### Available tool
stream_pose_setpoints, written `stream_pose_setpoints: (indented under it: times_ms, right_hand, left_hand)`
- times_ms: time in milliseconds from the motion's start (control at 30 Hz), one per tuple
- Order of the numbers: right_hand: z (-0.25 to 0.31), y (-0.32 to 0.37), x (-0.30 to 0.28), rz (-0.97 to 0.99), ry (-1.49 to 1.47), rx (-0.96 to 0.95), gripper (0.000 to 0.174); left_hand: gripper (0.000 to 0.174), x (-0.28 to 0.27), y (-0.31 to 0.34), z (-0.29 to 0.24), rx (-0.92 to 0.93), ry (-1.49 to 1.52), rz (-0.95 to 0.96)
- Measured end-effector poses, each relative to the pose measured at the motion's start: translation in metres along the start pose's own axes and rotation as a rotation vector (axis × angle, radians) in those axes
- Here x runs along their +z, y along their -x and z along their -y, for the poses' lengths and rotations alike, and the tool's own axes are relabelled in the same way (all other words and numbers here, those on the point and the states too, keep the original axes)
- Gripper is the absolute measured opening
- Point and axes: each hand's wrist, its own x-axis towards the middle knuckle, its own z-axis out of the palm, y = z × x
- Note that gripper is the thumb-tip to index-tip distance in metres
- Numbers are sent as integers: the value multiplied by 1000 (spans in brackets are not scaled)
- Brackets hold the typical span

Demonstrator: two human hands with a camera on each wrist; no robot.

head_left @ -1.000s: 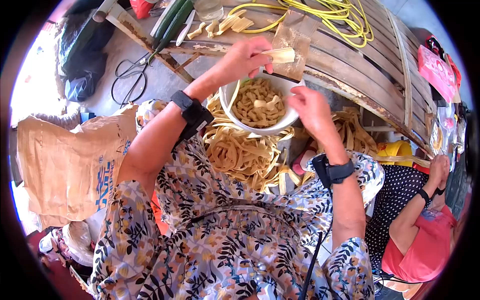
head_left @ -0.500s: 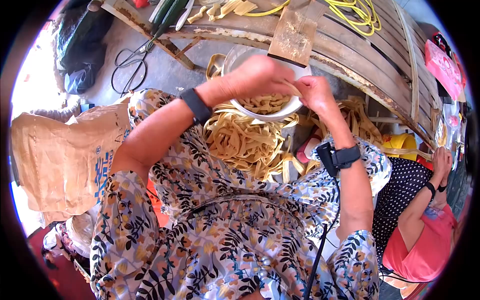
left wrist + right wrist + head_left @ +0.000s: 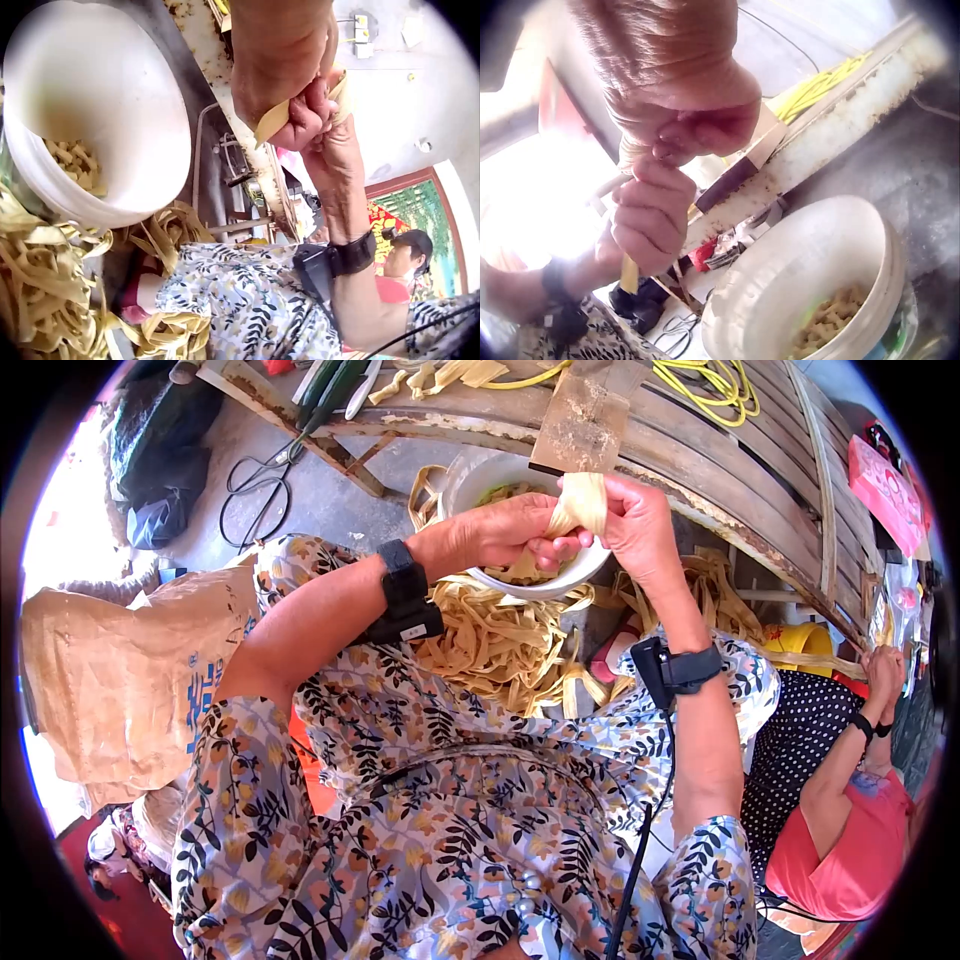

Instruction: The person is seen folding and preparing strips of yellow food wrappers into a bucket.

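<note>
A pale yellow flat strip (image 3: pixel 582 505) is bent into a wide loop between both hands, just above the bucket. My left hand (image 3: pixel 510 530) grips it with curled fingers, and a pointed end of the strip sticks out below that fist in the left wrist view. On the other side, my right hand (image 3: pixel 640 530) pinches the strip between thumb and fingers. The hands meet closely, hiding part of the strip. Beneath them stands a white bucket (image 3: pixel 545 592), partly covered by the left hand. Inside lie many short, knotted yellowish pieces (image 3: pixel 75 165).
A heap of long yellowish strips (image 3: pixel 490 650) lies on the floor before the bucket. A wooden board (image 3: pixel 582 425) overhangs the slatted bench (image 3: pixel 700 470), near a yellow hose (image 3: pixel 712 390). A large brown paper sack (image 3: pixel 120 680) stands left; another person (image 3: pixel 840 830) sits right.
The left hand first held the folded strip near the board, apart from the right hand. Both hands then came together above the bucket, and the strip is now looped between them.
</note>
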Motion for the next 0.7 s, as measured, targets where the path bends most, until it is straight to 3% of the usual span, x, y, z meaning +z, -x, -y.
stream_pose_setpoints:
  times_ms: [100, 200, 300, 367, 400, 467, 533, 567, 667, 700]
  right_hand:
    - [4, 5, 4, -73, 228, -3, 29]
    - [4, 9, 3, -36, 252, 27, 29]
    - [-8, 3, 0, -79, 316, -205, 27]
    - [-3, 3, 0, -331, 751, -421, 24]
    - [2, 4, 1, -461, 969, -528, 22]
    - [5, 4, 3, -550, 932, -471, 21]
    - [1, 2, 5, -581, 832, -373, 21]
    - [4, 1, 5, -523, 755, -191, 23]
    - [1, -5, -3, -368, 543, 72, 23]
    - [-1, -6, -3, -355, 507, 35, 20]
  left_hand:
    - [21, 1, -6, 3, -73, 57, 13]
    - [21, 0, -7, 5, -71, 114, 3]
    - [20, -1, -9, 6, 11, 127, -55]
    - [19, 2, -13, 6, 145, 117, -120]
    - [19, 5, -16, 5, 227, 40, -258]
    - [18, 11, -21, 1, 394, -114, -535]
    - [20, 15, -18, -4, 510, -284, -600]
    - [20, 21, -16, -6, 551, -413, -657]
    - [22, 24, -16, -4, 653, -620, -711]
    - [23, 22, -16, -3, 661, -648, -703]
